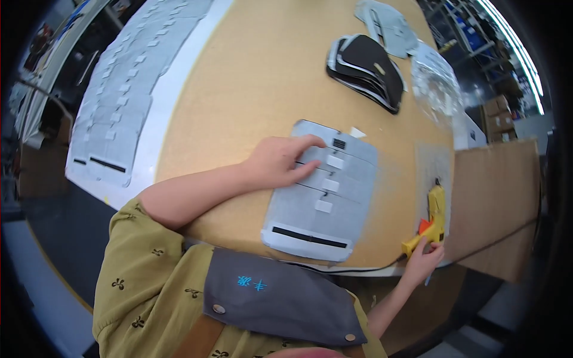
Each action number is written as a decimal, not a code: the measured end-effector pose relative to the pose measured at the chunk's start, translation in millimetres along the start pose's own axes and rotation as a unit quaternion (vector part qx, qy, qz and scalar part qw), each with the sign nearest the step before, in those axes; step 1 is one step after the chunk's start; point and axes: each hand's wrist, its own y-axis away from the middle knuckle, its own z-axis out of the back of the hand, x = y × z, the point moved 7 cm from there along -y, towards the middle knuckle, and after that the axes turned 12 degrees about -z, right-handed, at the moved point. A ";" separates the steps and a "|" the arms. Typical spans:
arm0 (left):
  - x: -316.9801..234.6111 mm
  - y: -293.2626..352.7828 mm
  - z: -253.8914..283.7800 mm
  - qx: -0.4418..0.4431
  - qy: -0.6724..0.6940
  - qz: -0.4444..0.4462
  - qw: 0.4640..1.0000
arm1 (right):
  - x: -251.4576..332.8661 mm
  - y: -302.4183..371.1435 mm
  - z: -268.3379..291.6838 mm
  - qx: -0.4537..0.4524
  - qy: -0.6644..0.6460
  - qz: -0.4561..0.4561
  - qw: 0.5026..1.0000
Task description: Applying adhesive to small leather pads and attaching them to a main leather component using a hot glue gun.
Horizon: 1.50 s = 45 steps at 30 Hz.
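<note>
A light grey fabric panel (pixel 352 209) with rounded corners lies flat on the table in front of me. Small white tabs (pixel 330 185) run down its middle, and a black strip (pixel 309 237) crosses its near end. My left hand (pixel 283 160) rests on the panel's left side, fingers apart, holding nothing. At the table's right edge lies a yellow hot glue gun (pixel 437 206) with an orange trigger, nozzle pointing away from me. My right hand (pixel 425 259) is closed at its rear end. A thin pale-blue tip shows below that hand; what the fingers pinch is mostly hidden.
Grey panels with white tabs (pixel 119 101) overlap along the left side on a white surface. Farther back are a stack of dark curved pieces (pixel 367 65), grey pieces (pixel 391 27) and a clear plastic bag (pixel 436 80). A black cord (pixel 364 270) runs along the near edge.
</note>
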 end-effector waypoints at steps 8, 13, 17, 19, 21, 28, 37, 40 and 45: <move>-1.1 1.4 -2.1 -0.017 -0.036 -0.029 0.999 | -30.6 -1.3 -27.3 0.199 0.021 -0.197 0.960; 0.0 1.2 -5.3 -0.008 -0.049 -0.028 0.998 | -46.2 -14.7 -44.6 0.215 0.047 -0.188 0.957; -1.8 1.5 -6.7 0.001 -0.054 -0.029 0.998 | -68.7 -9.4 -61.3 0.249 -0.257 -0.282 0.890; -1.5 2.7 -6.0 -0.002 -0.057 -0.030 0.998 | -64.3 -2.3 -59.9 0.253 -0.380 -0.320 0.830; -1.8 3.3 -6.9 -0.002 -0.060 -0.034 0.998 | -59.3 16.0 -53.8 0.252 -0.464 -0.379 0.760; -0.6 3.3 -7.7 -0.002 -0.060 -0.034 0.998 | -27.0 20.3 -4.6 0.099 -0.576 -0.180 0.791; 3.1 -2.9 4.5 -0.005 -0.099 -0.019 0.995 | 94.6 22.8 -10.8 0.496 -0.672 -0.119 0.537; 8.4 -2.6 13.0 -0.043 -0.173 -0.053 0.983 | 121.3 25.9 -17.1 0.551 -0.623 -0.068 0.551; 13.5 -1.4 13.3 -0.028 -0.246 -0.050 0.967 | 174.4 49.7 -28.5 0.607 -0.471 -0.029 0.640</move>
